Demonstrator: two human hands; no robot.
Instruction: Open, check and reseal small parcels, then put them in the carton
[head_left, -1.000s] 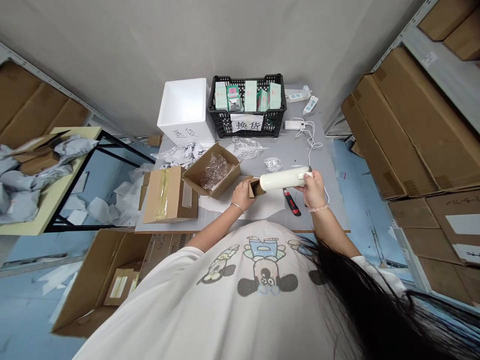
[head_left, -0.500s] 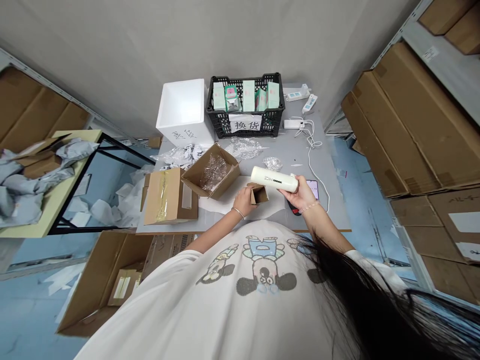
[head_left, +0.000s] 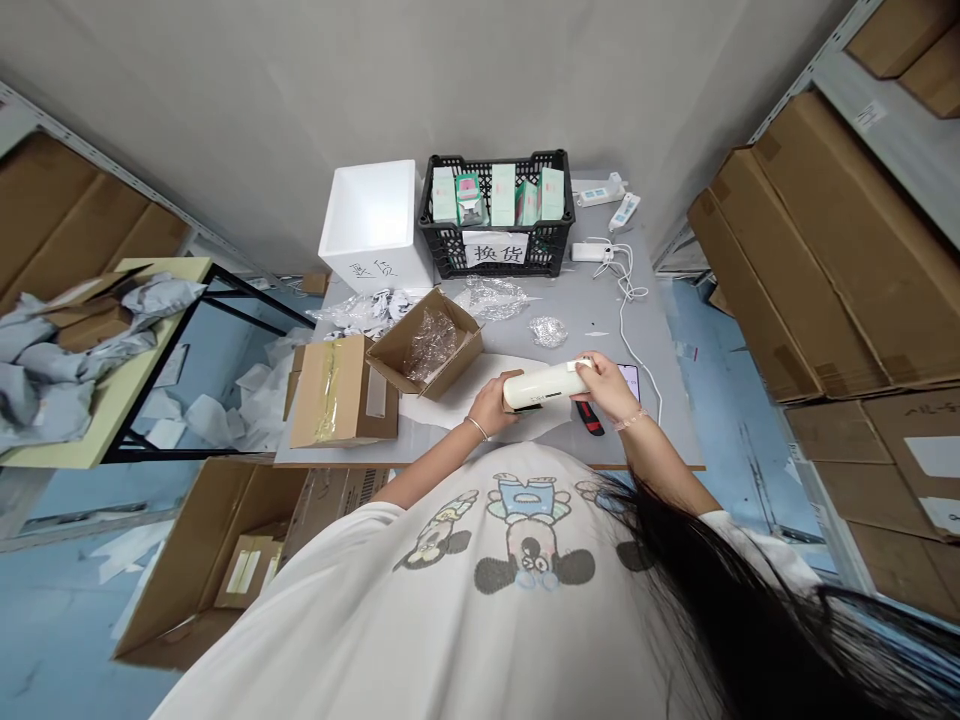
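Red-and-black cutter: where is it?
In the head view, the cutter lies right of centre on the table, between the right hand and its near edge.

Small carton mostly hidden by left hand and cream bottle; bottle print too small to read. Right hand covers part of phone. Grey parcels cut off at left edge, far-right shelf cartons at right. Hair hides some shirt.
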